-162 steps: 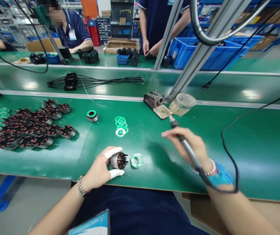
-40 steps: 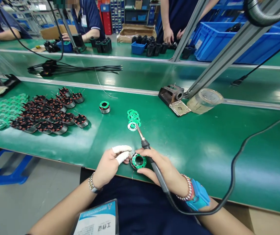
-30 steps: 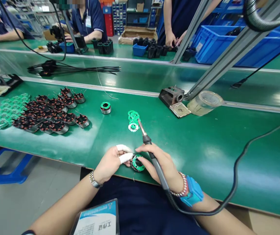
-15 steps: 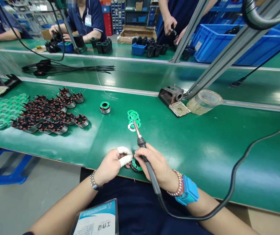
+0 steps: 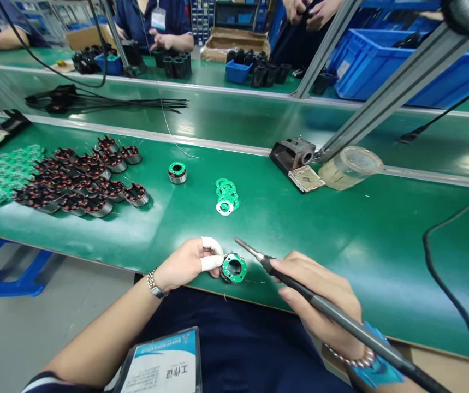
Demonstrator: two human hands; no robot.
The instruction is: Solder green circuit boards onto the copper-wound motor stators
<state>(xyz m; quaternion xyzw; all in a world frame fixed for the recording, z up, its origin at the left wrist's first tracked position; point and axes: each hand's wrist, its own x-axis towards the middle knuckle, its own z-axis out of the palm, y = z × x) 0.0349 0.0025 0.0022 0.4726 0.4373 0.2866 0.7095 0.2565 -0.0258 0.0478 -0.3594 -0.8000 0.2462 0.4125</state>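
My left hand [image 5: 193, 263], with white covers on its thumb and a finger, pinches the left side of a stator topped by a green ring board [image 5: 240, 271] at the table's front edge. My right hand [image 5: 324, 300] is closed around a soldering iron [image 5: 300, 288], whose tip points up-left, above and apart from that stator. Beyond them lies a small pile of green ring boards [image 5: 226, 188]. Left of the pile stands another stator with a green board [image 5: 177, 173].
Many copper-wound stators [image 5: 82, 180] and stacked green boards [image 5: 11, 174] cover the left. An iron holder [image 5: 294, 154] and a cloudy container [image 5: 351, 167] stand back right, beside a slanted metal post [image 5: 398, 76]. People work behind the rail.
My right hand has moved right, away from the stator, with the iron now slanting more flatly. The stator's green board is now in fuller view. My left hand has stayed nearly in place.
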